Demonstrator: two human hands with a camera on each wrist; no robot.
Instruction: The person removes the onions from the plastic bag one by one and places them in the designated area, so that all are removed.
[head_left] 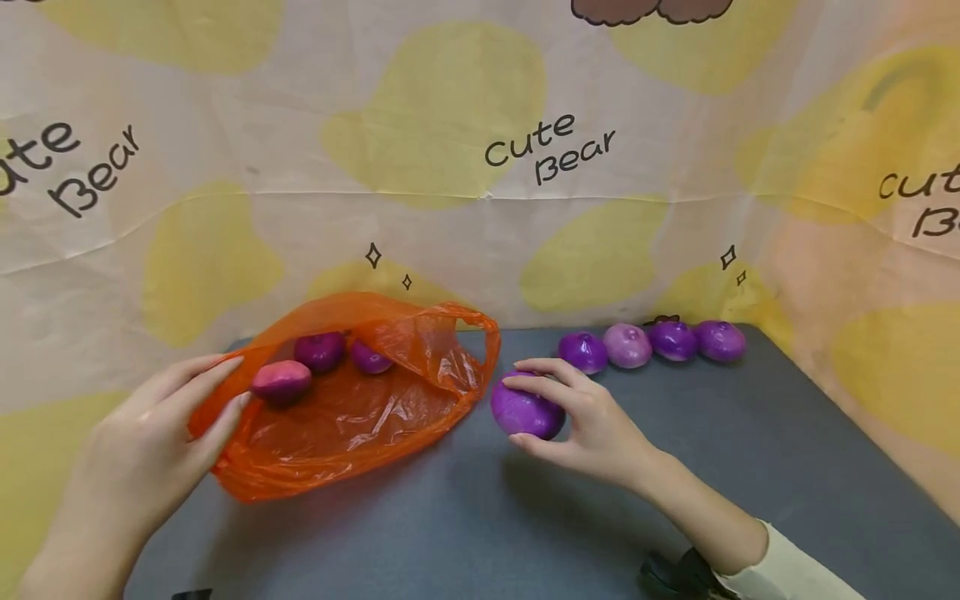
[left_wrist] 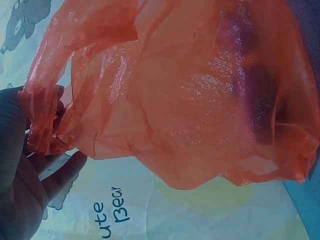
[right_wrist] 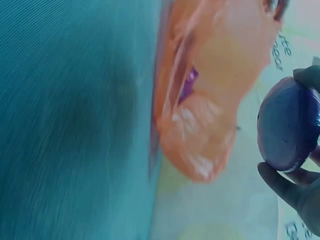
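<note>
An orange plastic bag (head_left: 322, 446) is held at its left edge by a person's left hand (head_left: 161, 425), the film pinched narrowly between thumb and fingers; the bag's mouth is spread wide toward the viewer, and in the left wrist view bunched film is seen gathered within the same grip; three purple onions are contained in the bag, a pink-tinged onion (head_left: 281, 381) being set nearest the gripping hand, a darker onion (head_left: 320, 352) just behind it, and a third onion (head_left: 371, 358) to its right, partly covered by a fold of film; just to the right of the bag, near its looped handle (head_left: 491, 342), a large purple onion (head_left: 525, 410) is grasped by the right hand (head_left: 588, 417), the fingers being curved over its top and the thumb set below, in a grip kept as wide as the onion itself; the onion is held above the grey tabletop (head_left: 465, 533), apart from the bag; farther to the right of the bag and toward the back, four onions (head_left: 675, 342) are lined up side by side, the second from the bag being paler; behind the bag, a patterned cloth (head_left: 420, 125) is hung, printed with yellow patches and the words "cute Bear".
</note>
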